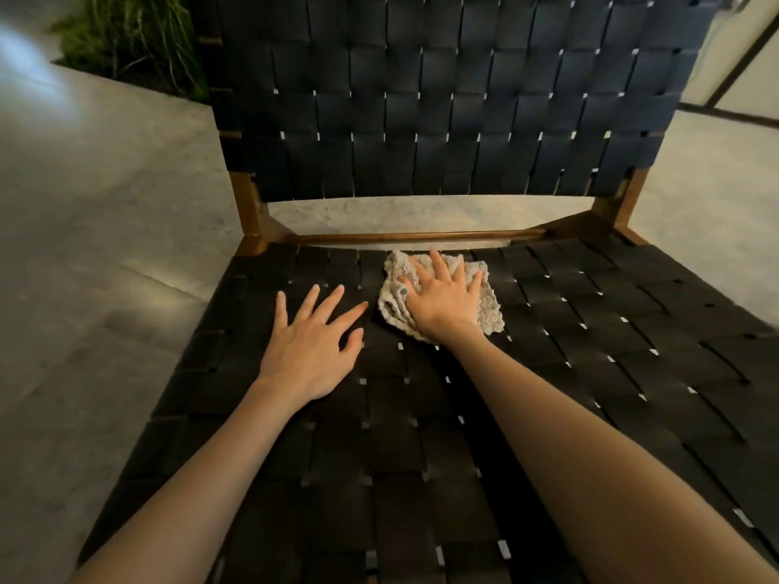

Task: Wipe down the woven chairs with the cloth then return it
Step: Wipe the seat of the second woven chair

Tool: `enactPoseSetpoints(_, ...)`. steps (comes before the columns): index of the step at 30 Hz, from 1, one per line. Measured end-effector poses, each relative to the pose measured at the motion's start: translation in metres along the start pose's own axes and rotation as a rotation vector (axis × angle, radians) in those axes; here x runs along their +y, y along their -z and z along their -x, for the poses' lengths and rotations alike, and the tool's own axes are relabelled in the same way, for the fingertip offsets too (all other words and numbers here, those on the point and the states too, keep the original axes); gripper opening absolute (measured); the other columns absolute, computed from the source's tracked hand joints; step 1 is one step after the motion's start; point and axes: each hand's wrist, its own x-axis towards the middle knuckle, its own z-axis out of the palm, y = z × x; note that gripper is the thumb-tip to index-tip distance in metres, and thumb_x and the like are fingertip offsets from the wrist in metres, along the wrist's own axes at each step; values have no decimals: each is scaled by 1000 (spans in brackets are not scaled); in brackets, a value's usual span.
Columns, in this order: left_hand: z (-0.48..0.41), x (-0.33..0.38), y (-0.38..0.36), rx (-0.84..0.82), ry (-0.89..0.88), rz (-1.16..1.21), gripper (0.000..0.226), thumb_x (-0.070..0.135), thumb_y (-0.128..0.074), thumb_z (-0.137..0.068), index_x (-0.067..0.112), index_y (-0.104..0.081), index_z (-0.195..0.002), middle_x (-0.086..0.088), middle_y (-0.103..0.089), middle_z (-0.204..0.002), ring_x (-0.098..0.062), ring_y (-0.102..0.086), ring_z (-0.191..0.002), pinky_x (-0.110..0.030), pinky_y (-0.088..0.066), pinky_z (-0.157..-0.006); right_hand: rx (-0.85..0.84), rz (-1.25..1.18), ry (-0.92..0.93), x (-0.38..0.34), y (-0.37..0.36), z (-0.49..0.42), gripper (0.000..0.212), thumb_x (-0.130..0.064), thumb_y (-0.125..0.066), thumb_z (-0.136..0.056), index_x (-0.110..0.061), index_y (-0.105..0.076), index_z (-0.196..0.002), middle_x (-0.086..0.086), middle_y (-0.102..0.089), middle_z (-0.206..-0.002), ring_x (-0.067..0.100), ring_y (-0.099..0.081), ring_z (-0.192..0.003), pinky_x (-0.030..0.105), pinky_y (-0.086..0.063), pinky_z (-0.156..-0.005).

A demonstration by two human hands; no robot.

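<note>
A chair with a seat of black woven straps [590, 351] and a wooden frame fills the view; its dark woven backrest [442, 99] rises behind. A crumpled beige cloth [491, 307] lies on the seat near the rear rail. My right hand [447, 299] presses flat on the cloth, fingers spread and straight. To its left, my left hand [314, 341] rests flat on the bare straps, fingers spread, holding nothing.
Grey stone floor [84, 246] lies to the left of the chair and shows through the gap under the backrest. A planter with green grass [135, 40] stands at the back left. A wall with dark trim [742, 69] is at the back right.
</note>
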Motion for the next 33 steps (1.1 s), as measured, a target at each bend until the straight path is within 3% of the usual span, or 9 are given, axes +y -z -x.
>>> enactPoseSetpoints(5, -15, 9, -8, 2, 28, 8, 47, 46, -14, -98, 48, -8, -145, 10, -1, -159, -23, 7, -146, -59, 14, -108, 39, -6, 5, -2, -4, -33, 57, -59, -15, -96, -39, -18, -149, -2, -3, -161, 39, 1, -145, 61, 9, -112)
enactPoseSetpoints(12, -25, 42, -5, 70, 146, 57, 48, 40, -24, -100, 33, -23, -148, -2, -16, -158, -33, -3, -146, -55, 2, -115, 42, 4, 78, 15, 5, -38, 56, -57, -22, -97, -35, -28, -147, 0, -16, -159, 37, -10, -145, 58, 3, -114)
enactPoseSetpoints(14, -26, 56, -6, 68, 192, 61, 51, 40, -24, -100, 28, -18, -150, -8, -13, -158, -37, -1, -145, -55, 1, -115, 60, 46, 20, 43, 13, -37, 54, -54, -24, -97, -33, -30, -147, 1, -15, -159, 37, -9, -145, 57, 4, -114)
enactPoseSetpoints(18, -28, 64, -9, 86, 194, 59, 55, 40, -23, -100, 20, -15, -150, -15, -11, -157, -28, -4, -146, -54, -4, -117, 55, 28, -128, 77, 24, -31, 53, -49, -25, -98, -33, -30, -148, 3, -8, -161, 39, -1, -145, 57, 8, -114)
enactPoseSetpoints(25, -26, 62, -12, 106, 167, 61, 54, 39, -26, -99, 18, -21, -149, -18, -15, -156, -29, -7, -146, -53, -3, -116, -26, -54, 118, 31, 8, 11, 57, -63, -19, -93, -43, -22, -147, -5, -5, -161, 34, 3, -146, 53, 12, -112)
enactPoseSetpoints(33, -30, 63, -7, 40, 198, 74, 54, 38, -24, -100, 18, -18, -150, -16, -11, -157, -28, -4, -146, -52, 1, -116, -138, -63, 144, 42, 29, 92, 55, -62, -24, -95, -42, -28, -146, -7, -9, -160, 31, -1, -147, 48, 6, -116)
